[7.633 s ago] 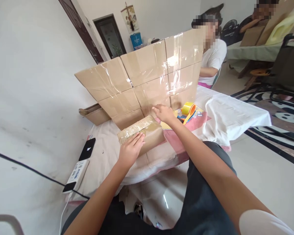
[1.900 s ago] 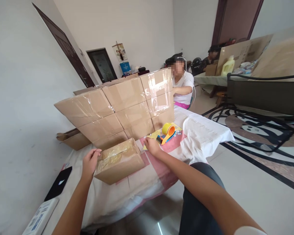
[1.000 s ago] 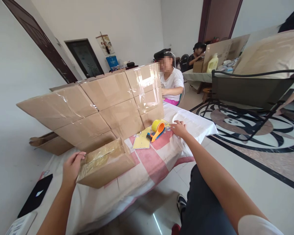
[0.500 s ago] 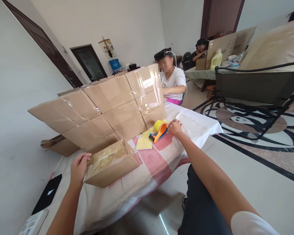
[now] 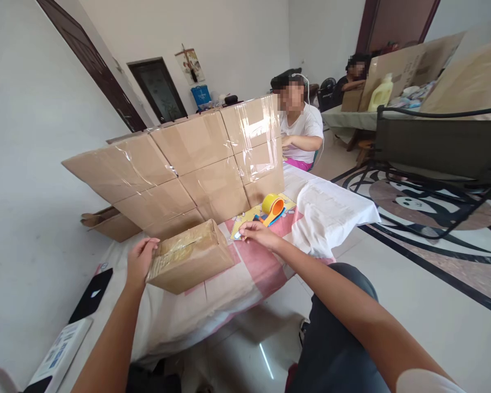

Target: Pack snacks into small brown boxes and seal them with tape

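A taped cardboard box (image 5: 192, 262) lies on the pink and white tablecloth (image 5: 265, 267). My left hand (image 5: 141, 261) grips the box's left end, fingertips on its upper edge. Right of the box, my right hand (image 5: 257, 233) is closed in a pinch on a small white piece (image 5: 238, 235). Just beyond that hand, an orange tape dispenser with a yellow roll (image 5: 272, 205) rests on a yellow patterned sheet (image 5: 288, 201). Part of the dispenser is hidden behind my right hand.
Behind the box stands a tall wall of taped cardboard (image 5: 208, 142). A person in a white shirt (image 5: 306, 128) sits past its right end. A black flat item (image 5: 90, 295) and a white box (image 5: 61, 349) lie at left.
My right hand has moved left, from beside the tape dispenser to in front of it, and now pinches a small white piece. My left hand stays on the box. The camera view has shifted.
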The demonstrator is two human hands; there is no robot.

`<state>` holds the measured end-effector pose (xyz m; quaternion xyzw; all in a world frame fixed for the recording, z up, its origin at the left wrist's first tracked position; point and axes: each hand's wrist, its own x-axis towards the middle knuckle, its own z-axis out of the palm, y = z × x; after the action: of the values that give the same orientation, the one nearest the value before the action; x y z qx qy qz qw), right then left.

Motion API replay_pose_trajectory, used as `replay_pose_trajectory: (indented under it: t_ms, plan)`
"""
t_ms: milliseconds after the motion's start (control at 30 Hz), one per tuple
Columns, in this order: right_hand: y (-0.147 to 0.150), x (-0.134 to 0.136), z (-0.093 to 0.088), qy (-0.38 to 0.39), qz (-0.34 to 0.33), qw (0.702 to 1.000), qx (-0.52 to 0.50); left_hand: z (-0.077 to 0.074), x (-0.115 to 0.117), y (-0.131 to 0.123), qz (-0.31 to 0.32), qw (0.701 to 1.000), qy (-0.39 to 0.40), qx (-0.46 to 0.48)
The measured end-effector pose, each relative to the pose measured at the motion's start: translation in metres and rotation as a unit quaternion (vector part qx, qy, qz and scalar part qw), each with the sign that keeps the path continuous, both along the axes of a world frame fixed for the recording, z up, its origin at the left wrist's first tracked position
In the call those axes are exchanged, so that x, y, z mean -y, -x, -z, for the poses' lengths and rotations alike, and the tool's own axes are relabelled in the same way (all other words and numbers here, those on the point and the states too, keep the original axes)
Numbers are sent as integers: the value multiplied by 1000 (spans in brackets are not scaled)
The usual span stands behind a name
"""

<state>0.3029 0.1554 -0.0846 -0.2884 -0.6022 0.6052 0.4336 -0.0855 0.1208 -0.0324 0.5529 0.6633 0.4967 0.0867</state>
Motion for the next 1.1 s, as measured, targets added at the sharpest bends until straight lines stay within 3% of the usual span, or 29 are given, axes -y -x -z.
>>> replay_pose_trajectory:
  t_ms: [267,500,633,833,1100]
  plan:
    - [38,-25,21,52,-84,995,-3,1,0,3,-1,1000,1,-9]
    - [60,-28,26,71,-95,993,-5,5,0,8,-1,1000,10,-7]
    - [67,-29,29,75,-65,995,-2,6,-1,8,5,1000,19,-7]
    - [65,-10,34,53,52,997,-8,4,0,6,2,1000,25,-11]
    - [69,27,41,26,61,998,21,3,0,4,7,999,34,-11]
